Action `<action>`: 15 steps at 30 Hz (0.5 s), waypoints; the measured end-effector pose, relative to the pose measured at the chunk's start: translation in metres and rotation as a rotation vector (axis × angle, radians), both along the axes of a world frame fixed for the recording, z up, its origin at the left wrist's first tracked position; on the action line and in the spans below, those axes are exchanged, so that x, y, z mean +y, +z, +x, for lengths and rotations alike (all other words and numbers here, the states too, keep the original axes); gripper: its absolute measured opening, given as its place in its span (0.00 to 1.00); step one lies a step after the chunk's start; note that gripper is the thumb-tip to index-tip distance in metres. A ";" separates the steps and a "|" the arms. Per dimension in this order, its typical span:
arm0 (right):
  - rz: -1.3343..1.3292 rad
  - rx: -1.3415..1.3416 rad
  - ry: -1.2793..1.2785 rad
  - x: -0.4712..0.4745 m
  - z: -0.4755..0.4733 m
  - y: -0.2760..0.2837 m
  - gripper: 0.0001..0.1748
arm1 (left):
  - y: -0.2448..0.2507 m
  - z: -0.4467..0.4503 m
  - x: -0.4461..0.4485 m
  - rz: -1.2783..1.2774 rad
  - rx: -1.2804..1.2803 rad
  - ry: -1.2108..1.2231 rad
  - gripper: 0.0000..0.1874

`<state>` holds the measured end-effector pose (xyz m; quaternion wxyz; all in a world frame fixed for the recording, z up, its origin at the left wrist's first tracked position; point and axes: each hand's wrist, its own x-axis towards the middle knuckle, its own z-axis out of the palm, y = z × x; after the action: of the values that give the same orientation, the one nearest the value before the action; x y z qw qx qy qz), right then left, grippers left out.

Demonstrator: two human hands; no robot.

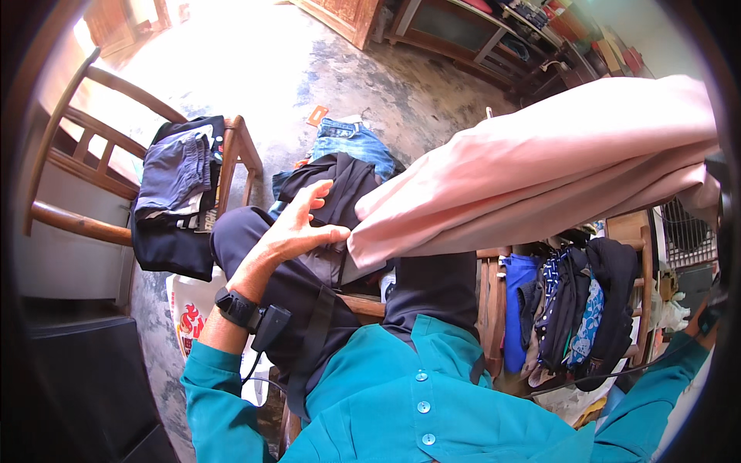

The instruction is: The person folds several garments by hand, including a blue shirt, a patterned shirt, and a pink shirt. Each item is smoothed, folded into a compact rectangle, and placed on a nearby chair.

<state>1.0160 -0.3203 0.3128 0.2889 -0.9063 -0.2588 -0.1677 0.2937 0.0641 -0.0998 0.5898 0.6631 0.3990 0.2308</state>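
Observation:
My left hand (304, 223), palm up with fingers spread, is at the near-left end of a long pink cloth garment (521, 173). Its thumb tip meets or nearly meets the garment's edge; whether they touch I cannot tell. The garment stretches across to the right rim, lifted above my lap. My right hand is out of view; only part of that forearm shows at the right rim. Below the garment, dark clothing (341, 185) and blue jeans (353, 144) lie in a pile in front of my knees.
Folded dark clothes (173, 173) rest on a wooden chair (81, 223) at left. Several garments (556, 312) lie in a row on another wooden seat at right. A white printed bag (185, 307) stands by my leg. Cables run from devices on both wrists. A wooden cabinet (451, 29) stands beyond.

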 end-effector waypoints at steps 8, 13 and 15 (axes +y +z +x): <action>-0.056 -0.007 -0.209 -0.087 0.026 -0.009 0.22 | -0.067 0.050 0.035 -0.059 0.204 -0.016 0.32; -0.075 0.000 -0.280 -0.125 0.047 -0.021 0.22 | -0.104 0.104 0.039 -0.365 0.185 0.004 0.32; -0.079 -0.008 -0.311 -0.138 0.053 -0.025 0.22 | -0.117 0.123 0.030 -0.497 0.074 0.060 0.32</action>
<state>1.0693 -0.4587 0.2881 0.2226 -0.9454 -0.1228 -0.2038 0.4165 0.0943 -0.2163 0.7125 0.4938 0.4843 0.1185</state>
